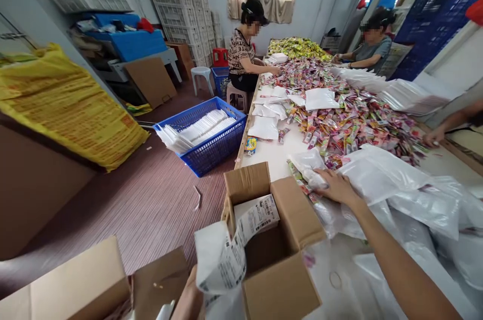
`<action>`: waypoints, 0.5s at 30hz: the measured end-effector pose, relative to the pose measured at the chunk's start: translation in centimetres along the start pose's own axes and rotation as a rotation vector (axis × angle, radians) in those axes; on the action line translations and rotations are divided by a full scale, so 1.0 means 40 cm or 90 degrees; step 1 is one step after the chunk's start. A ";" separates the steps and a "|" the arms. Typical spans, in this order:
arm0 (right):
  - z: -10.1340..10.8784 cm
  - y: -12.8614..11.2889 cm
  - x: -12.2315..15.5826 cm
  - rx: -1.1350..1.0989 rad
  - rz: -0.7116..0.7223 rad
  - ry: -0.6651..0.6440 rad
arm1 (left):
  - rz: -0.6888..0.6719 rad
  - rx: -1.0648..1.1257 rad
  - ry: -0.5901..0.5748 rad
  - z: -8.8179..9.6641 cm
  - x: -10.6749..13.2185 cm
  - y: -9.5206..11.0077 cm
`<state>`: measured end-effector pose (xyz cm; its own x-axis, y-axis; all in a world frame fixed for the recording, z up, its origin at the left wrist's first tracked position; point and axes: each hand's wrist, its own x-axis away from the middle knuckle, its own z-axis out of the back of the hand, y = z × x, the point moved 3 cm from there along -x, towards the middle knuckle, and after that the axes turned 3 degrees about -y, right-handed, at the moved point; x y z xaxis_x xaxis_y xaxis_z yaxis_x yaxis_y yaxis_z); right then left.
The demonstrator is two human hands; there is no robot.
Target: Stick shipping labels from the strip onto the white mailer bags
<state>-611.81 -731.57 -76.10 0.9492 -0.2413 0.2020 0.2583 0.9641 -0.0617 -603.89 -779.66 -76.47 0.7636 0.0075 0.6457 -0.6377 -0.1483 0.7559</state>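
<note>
My left hand [190,292] is at the lower edge, closed on a curling strip of printed labels [230,262]; most of its fingers are hidden behind the strip. The strip runs up to a stack of printed labels [260,213] inside an open cardboard box [298,214]. To the right, my right hand [335,186] reaches over the table, its fingers bent onto a small white plastic bag [308,163]; the thumb is hidden. More filled white plastic bags [385,171] lie right beside that hand.
Small wrapped packets [339,108] are heaped along the table [292,149]. A blue basket [215,151] with white bags stands on the floor at left. Cardboard boxes [75,280] are at lower left. Two people [243,51] sit farther back; another person's hand [433,136] is at right.
</note>
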 end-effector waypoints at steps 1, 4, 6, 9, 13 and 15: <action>-0.007 0.000 0.044 -0.001 0.002 0.010 | 0.001 -0.009 -0.018 -0.012 0.013 0.002; -0.017 -0.007 0.159 0.000 -0.008 0.036 | 0.056 0.043 -0.050 -0.045 0.058 -0.001; -0.012 -0.018 0.232 0.005 -0.023 0.040 | 0.078 0.069 -0.058 -0.054 0.084 -0.005; 0.003 -0.056 0.362 -0.046 -0.060 0.079 | 0.072 0.109 -0.085 -0.047 0.106 -0.013; -0.047 -0.211 0.539 -0.461 0.013 -0.094 | 0.084 0.175 -0.106 -0.031 0.118 -0.031; -0.077 -0.314 0.584 -0.647 0.079 -0.174 | 0.086 0.182 -0.095 -0.028 0.118 -0.034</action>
<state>-592.33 -749.64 -73.61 0.9391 0.0080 0.3435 0.3111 0.4046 -0.8600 -599.52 -778.32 -74.31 0.6939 -0.1735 0.6989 -0.6962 -0.4096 0.5895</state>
